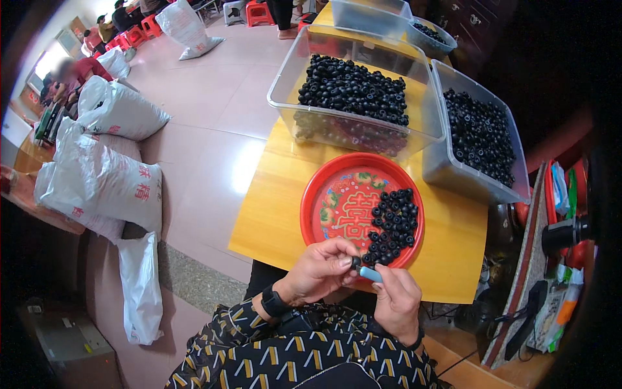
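Observation:
My left hand [322, 269] pinches a small black ring-shaped part [356, 262] at the near rim of a round red tray [330, 201]. My right hand [396, 301] holds a small light-blue tool [370, 274] whose tip meets that part. A pile of the same black parts [392, 227] lies on the right half of the tray. Both hands hover over the near edge of the yellow wooden table [272, 214]. A dark watch sits on my left wrist.
Two clear plastic bins [353, 126] [453, 172] with several black parts stand behind the tray; further bins [369, 16] sit at the far end. White sacks [103, 181] lie on the floor at left. People sit on red stools far back. Clutter fills a shelf at right.

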Motion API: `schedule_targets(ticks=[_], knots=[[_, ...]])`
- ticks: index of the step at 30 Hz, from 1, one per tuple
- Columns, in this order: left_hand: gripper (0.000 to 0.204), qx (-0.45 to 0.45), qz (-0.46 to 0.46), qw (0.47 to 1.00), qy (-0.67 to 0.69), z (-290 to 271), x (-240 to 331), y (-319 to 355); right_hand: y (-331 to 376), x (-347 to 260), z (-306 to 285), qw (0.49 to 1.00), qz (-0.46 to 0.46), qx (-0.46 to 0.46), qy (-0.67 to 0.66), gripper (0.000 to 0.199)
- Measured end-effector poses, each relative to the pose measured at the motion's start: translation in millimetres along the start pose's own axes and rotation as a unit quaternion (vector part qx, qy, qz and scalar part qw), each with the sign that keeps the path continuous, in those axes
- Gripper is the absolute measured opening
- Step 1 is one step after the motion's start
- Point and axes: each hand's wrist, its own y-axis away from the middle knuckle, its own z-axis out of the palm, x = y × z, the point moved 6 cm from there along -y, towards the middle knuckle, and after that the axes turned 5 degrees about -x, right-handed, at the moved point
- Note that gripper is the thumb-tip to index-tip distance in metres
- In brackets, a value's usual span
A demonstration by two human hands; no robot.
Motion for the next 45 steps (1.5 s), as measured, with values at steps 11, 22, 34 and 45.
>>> schedule_targets(ticks=[11,22,34,45], knots=[[0.014,-0.026,0.007,1.000,0.011,-2,2,2,-3,-7,0,1.000,0.007,-0.001,-0.008,0.033],[0.018,-0.005,0.038,0.999,0.007,-15,8,3,-10,-5,9,1.000,-0.006,0.014,0.004,0.035],[0.019,-0.053,0.047,0.997,0.024,-4,-3,1,-2,36,-23,0.988,0.139,0.073,-0.005,0.023],[0.019,-0.029,-0.003,0.999,0.044,-3,-13,-6,-12,17,19,0.872,0.217,-0.028,-0.438,0.028]])
